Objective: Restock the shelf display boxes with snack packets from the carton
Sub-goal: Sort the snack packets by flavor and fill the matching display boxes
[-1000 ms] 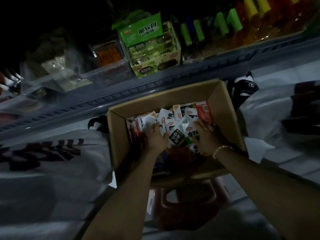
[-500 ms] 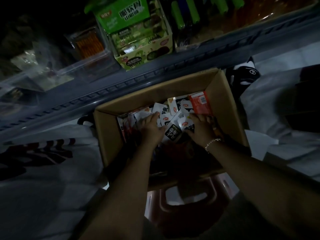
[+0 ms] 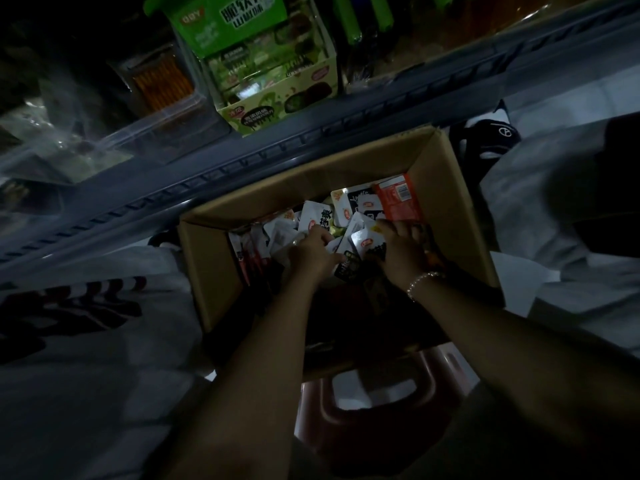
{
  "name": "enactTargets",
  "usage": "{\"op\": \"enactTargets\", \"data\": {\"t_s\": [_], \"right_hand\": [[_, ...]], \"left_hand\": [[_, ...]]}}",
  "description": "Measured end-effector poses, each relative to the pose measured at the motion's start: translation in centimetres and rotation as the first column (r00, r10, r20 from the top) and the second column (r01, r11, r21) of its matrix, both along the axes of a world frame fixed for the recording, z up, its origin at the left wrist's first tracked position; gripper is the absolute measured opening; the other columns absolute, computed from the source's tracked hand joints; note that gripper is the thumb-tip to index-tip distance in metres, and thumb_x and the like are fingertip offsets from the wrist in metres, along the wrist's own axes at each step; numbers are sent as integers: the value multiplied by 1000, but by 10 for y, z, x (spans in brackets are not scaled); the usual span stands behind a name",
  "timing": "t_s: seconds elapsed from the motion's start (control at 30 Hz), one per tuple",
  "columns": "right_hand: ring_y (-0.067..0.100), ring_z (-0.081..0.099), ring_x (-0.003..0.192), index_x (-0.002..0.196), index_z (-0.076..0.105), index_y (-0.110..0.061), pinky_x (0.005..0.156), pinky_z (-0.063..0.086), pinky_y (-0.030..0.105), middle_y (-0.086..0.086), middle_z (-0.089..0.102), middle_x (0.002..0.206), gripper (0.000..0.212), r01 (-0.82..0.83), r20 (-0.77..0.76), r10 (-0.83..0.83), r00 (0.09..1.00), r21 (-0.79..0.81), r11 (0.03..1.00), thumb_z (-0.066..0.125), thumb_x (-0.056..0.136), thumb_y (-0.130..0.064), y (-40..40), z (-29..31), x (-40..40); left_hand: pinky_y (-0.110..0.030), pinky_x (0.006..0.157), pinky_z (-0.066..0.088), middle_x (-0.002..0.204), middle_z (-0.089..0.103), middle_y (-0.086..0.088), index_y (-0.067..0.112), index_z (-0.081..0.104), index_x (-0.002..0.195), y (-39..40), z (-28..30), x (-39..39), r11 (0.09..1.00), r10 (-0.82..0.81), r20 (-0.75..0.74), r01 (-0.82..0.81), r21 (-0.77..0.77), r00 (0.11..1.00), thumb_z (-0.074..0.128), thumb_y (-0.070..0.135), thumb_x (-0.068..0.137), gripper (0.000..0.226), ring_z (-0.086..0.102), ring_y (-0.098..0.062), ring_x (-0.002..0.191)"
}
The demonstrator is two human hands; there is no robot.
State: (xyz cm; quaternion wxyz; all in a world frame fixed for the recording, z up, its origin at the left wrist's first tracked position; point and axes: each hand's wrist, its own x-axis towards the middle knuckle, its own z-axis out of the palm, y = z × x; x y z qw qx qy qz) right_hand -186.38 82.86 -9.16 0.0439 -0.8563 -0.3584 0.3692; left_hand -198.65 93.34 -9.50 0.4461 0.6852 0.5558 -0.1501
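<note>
- Both hands have pushed farther toward the carton's (image 3: 446, 188) far right corner since a second ago.
- Left hand (image 3: 311, 254) lies with curled fingers on the packets (image 3: 346, 220); whether it pinches one, I cannot tell.
- Right hand (image 3: 403, 249) grips a white packet (image 3: 367, 241).
- Carton sits on a red stool (image 3: 374, 403), below the shelf edge (image 3: 242, 168).
- Green display box (image 3: 277, 81) stands on the shelf.

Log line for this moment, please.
stage: gathering | left hand: in carton, on snack packets | right hand: on packets, grip unclear | green display box: on shelf, untouched
</note>
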Motion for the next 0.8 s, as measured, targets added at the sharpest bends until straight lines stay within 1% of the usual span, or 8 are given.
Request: {"op": "enactTargets", "data": {"t_s": [0.17,0.3,0.43,0.53,0.63,0.7,0.77,0.8], "right_hand": [[29,8,140,148,22,-28,114,13,41,-2,12,156,70,6,-18,-6,1000,2,1000,60,89,-20,-2,2,1],[29,9,140,148,24,-25,114,12,40,-1,14,155,70,14,-49,-13,999,18,1000,61,88,-25,-3,2,1],[30,14,139,145,30,-22,113,13,39,3,22,153,68,23,-53,-20,998,55,998,63,87,-32,-4,1,1],[29,19,137,143,34,-20,111,17,35,4,28,150,66,45,-54,-41,998,91,995,63,86,-36,-4,5,-1],[27,25,135,140,39,-18,108,21,32,5,37,145,62,89,-85,-76,993,157,984,65,85,-33,-3,12,-4],[27,30,131,138,42,-16,104,23,28,6,43,140,58,63,-49,-54,997,200,978,65,86,-33,0,19,-6],[27,34,128,137,42,-15,102,24,28,7,46,139,58,19,-22,-15,1000,219,976,64,87,-34,5,28,-9],[28,36,128,138,42,-14,103,24,29,8,47,138,59,5,-32,2,999,237,972,64,87,-34,8,33,-11]], "left_hand": [[-29,98,38,134,56,-8,16,55,132,-2,4,8,998,-59,-26,59,9,998,78,18,77,59,51,-24,122],[-25,92,38,133,56,-10,8,57,129,-1,7,9,1000,-7,-22,6,-19,1000,75,14,80,52,51,-26,121],[-24,80,39,121,62,-12,5,62,116,0,10,2,999,28,-49,-29,-22,998,73,12,82,37,56,-23,105],[-21,80,38,118,63,-10,9,62,117,0,13,-4,998,62,-42,-63,-22,997,73,14,82,37,57,-26,110],[-20,86,39,126,59,-7,4,59,123,7,25,-11,991,132,-5,-132,-21,991,73,13,82,44,54,-25,118],[-22,84,41,126,61,-10,2,63,113,15,32,-18,982,188,32,-188,-5,982,74,12,82,35,57,-24,114],[-22,80,44,122,61,-5,6,64,91,23,44,-25,970,237,85,-240,28,968,75,10,80,16,59,-21,107],[-26,83,48,117,62,-4,9,61,79,27,50,-27,963,262,116,-268,39,958,76,9,79,16,60,-20,104]]}}
